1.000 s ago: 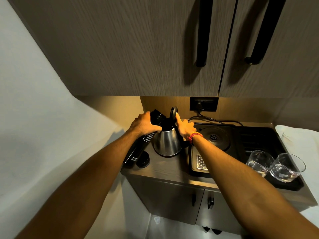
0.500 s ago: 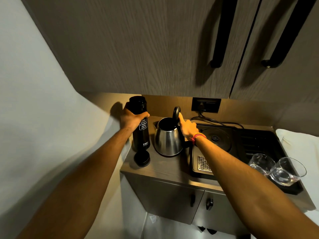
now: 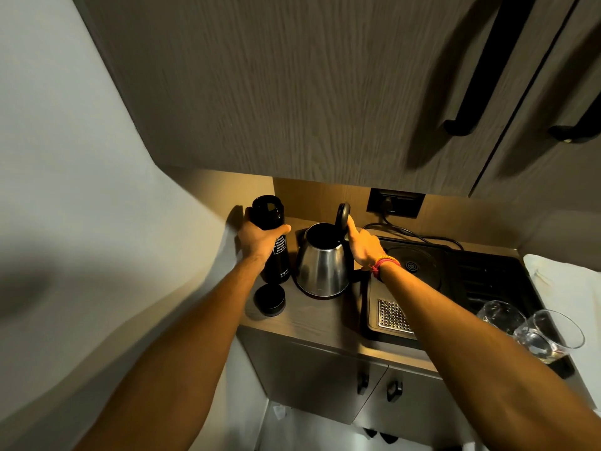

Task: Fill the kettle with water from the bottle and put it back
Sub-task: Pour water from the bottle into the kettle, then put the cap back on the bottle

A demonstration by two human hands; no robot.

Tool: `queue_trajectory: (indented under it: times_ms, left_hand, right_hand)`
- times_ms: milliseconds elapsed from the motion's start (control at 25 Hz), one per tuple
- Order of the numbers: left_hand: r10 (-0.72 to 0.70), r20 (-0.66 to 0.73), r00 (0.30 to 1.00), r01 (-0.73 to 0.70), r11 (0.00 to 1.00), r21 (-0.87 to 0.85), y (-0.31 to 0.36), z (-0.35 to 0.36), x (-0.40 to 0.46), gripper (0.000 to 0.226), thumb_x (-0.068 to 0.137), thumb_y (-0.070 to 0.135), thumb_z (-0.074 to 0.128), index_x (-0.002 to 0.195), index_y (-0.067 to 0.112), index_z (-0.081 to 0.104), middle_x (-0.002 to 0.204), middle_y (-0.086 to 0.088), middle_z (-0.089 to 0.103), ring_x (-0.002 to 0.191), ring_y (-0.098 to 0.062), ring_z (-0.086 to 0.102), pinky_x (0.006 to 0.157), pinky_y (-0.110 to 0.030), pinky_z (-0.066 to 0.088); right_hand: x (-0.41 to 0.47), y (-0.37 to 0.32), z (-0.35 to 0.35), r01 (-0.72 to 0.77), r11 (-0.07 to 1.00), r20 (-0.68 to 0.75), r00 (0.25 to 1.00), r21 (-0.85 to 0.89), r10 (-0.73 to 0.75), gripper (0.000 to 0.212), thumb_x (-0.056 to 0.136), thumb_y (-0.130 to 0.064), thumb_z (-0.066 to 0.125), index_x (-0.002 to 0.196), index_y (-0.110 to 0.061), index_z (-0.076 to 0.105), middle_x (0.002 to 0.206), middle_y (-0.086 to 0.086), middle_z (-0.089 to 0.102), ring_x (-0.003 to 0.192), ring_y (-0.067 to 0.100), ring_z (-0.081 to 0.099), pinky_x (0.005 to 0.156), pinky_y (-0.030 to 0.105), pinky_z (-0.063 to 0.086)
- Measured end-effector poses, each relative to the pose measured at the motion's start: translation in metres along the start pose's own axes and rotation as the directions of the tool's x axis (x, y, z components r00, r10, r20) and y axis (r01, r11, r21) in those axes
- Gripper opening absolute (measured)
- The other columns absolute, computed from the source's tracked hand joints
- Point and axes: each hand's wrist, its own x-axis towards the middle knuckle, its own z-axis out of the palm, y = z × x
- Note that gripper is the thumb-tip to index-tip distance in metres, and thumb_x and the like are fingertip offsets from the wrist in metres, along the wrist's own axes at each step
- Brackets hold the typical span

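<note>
Back upright after 1 second: black bottle [image 3: 279, 266], tipped over the kettle's mouth a moment ago, now standing on the counter [image 3: 312, 320], mouth uncapped. Clenched round its upper half by the left hand [image 3: 260, 237], fingers wrapped across the white label. Just below that grip, lying loose on the counter: the bottle's cap [image 3: 270, 300].

Immediately right of the same grip, close to the bottle though whether touching cannot be told: steel kettle [image 3: 322, 265], off its base, lid [image 3: 343, 214] swung up and mouth open. Water level inside too dark to read. Closed on the kettle's handle side, the right hand [image 3: 364, 245], 1 finger raised against the open lid, red wristband [image 3: 385, 263] at the wrist. Unchanged there from 1 second ago.

Just right of that hand, on the black tray [image 3: 487, 275]: the round power base [image 3: 411, 265], bare and waiting, cord running back to the wall socket [image 3: 395, 203]. Further right, well apart from both grips, 2 glasses [image 3: 497, 315] at the tray's near edge.

Reads as the pour finished. Likely remaining: dropping the lid, lifting the kettle rightward onto the base, capping the bottle. Worth care on the lift, with the kettle now heavier and the tray's rim between counter and base.
</note>
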Motion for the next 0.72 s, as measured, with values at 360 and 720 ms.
queue_trajectory:
  times_ms: [360,720]
  left_hand:
    - [0.055,0.038,0.998,-0.056,0.998,0.037,-0.009,0.002,-0.008,0.073,0.063,0.036,0.094,0.123,0.009,0.061,0.109,-0.006,0.072,0.093,-0.019,0.07,0.063,-0.013,0.049]
    - [-0.027,0.206,0.978,-0.033,0.959,0.281,-0.046,-0.017,-0.021,0.08,0.064,0.037,0.093,0.127,0.008,0.053,0.12,-0.003,0.065,0.109,-0.025,0.063,0.087,-0.035,0.054]
  right_hand:
    - [0.022,0.019,0.011,0.007,0.996,-0.008,1.0,-0.085,-0.007,0.066,0.087,-0.067,0.022,0.142,-0.031,0.03,0.131,0.008,0.046,0.118,0.038,0.047,0.083,0.055,0.05]
    - [-0.027,-0.012,-0.003,0.254,0.845,-0.069,0.944,-0.47,-0.323,0.07,0.082,-0.041,0.024,0.145,-0.011,0.018,0.129,0.028,0.05,0.114,0.048,0.047,0.091,0.056,0.043]
